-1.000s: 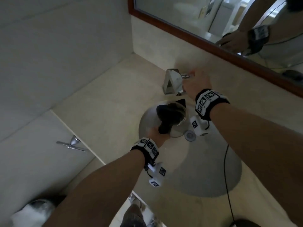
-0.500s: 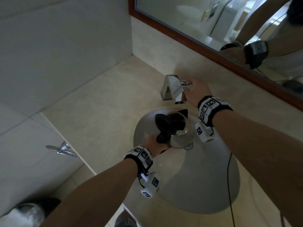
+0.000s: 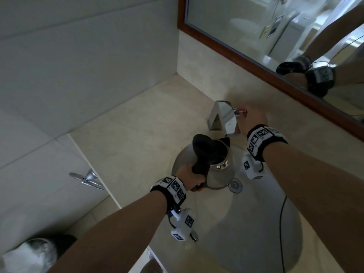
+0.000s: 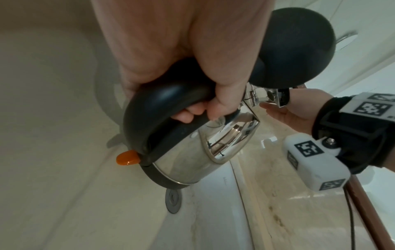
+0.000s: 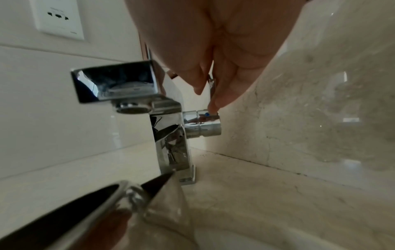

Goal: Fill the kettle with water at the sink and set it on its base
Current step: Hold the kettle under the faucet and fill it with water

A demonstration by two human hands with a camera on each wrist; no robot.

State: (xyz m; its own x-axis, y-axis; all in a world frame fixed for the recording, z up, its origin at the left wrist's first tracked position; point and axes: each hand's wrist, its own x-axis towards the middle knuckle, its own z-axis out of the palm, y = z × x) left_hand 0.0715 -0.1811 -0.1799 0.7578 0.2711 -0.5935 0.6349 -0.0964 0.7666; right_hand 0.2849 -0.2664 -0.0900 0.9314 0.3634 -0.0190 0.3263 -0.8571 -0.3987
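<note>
1. 2 hands are busy: the left hand (image 3: 192,174) wraps its fingers (image 4: 188,116) round the black handle of the kettle (image 3: 217,166), held lid-open over the sink (image 3: 256,223), below the tap (image 3: 224,117).
2. The right hand (image 3: 254,117) pinches the tap's side lever (image 5: 210,84).
3. Risk: the kettle mouth looks slightly off the spout line, so water could splash the table (image 3: 137,125).
4. A sudden gush adds weight and may tip the kettle.

Kettle (image 3: 218,170) hides part of the sink (image 3: 256,223) basin.
</note>
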